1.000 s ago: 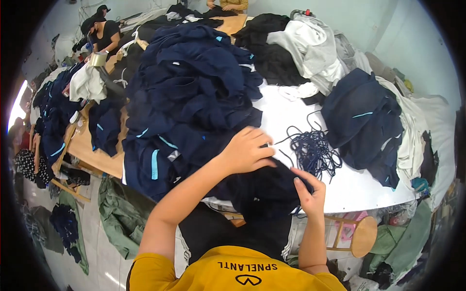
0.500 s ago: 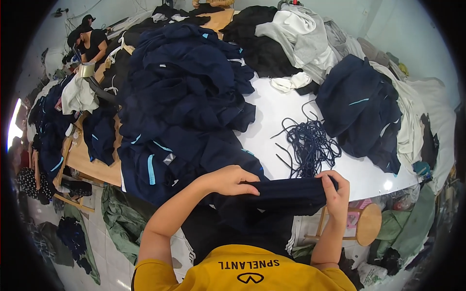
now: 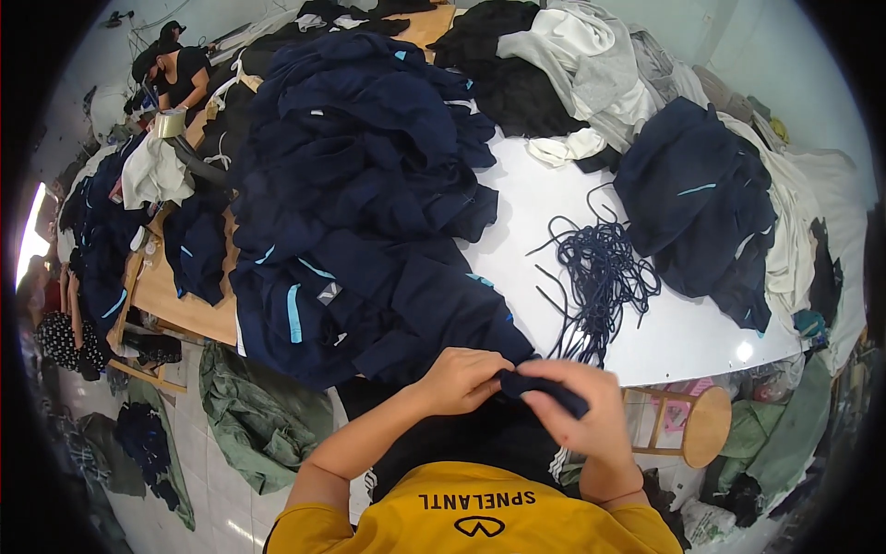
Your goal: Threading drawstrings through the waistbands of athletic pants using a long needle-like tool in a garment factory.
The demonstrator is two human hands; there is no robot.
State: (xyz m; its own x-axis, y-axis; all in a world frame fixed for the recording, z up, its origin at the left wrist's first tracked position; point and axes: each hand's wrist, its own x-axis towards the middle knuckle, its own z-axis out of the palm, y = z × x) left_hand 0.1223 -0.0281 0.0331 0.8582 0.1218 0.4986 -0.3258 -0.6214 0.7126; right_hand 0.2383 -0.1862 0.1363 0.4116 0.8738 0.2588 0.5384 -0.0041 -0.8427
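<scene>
Just off the table's front edge, both my hands work on a navy garment, its edge bunched into a thick fold. My left hand is closed on the fold's left end, fingertips pinching it. From the right, my right hand grips the fold, thumb below and fingers over the top. The two hands are close together. Beyond them a big pile of navy garments with light-blue strips covers the table's left. A tangle of navy cords lies on the white tabletop, its ends reaching toward my right hand.
Another navy heap stands right of the cords. Black cloth and grey-white cloth lie at the back. Below the table's right edge is a wooden stool; green cloth lies on the floor left. A person works far left.
The navy fabric, stretched wide between my hands before, is now bunched. My right hand has moved left and down toward my left hand, which has shifted slightly right and down.
</scene>
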